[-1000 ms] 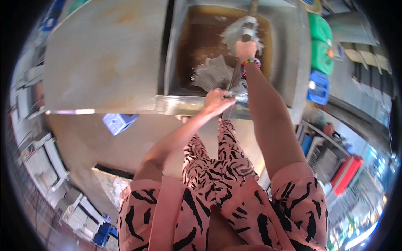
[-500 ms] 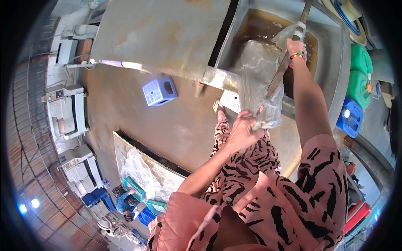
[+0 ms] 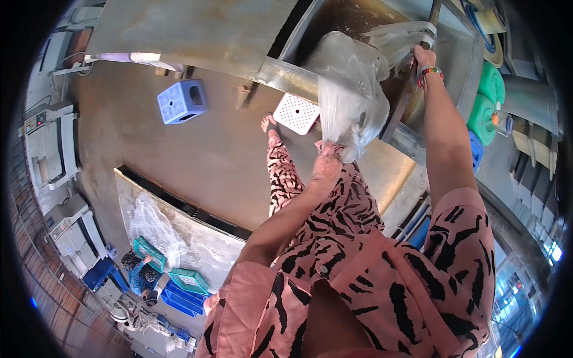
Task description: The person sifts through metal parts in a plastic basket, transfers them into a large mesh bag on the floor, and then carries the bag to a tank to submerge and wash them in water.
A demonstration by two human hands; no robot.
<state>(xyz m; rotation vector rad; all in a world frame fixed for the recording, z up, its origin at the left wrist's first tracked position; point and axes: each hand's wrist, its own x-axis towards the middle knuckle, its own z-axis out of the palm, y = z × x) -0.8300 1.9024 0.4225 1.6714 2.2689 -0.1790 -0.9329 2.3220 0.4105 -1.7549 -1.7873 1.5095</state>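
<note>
Over steel sink (image 3: 471, 53), clear plastic bag (image 3: 349, 89) gripped between both hands: left (image 3: 327, 164), right (image 3: 422, 58).

The plastic bag (image 3: 349, 95) hides the left hand (image 3: 327, 164) fingers and its contents blur.

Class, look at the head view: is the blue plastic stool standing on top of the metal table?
No, the blue plastic stool stands on the brown floor, beside the metal table, not on it.

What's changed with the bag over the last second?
The clear plastic bag has been lifted out of the tub and now hangs stretched over its rim. The left hand has dropped to grip its lower end. The right hand still holds the top.
</note>
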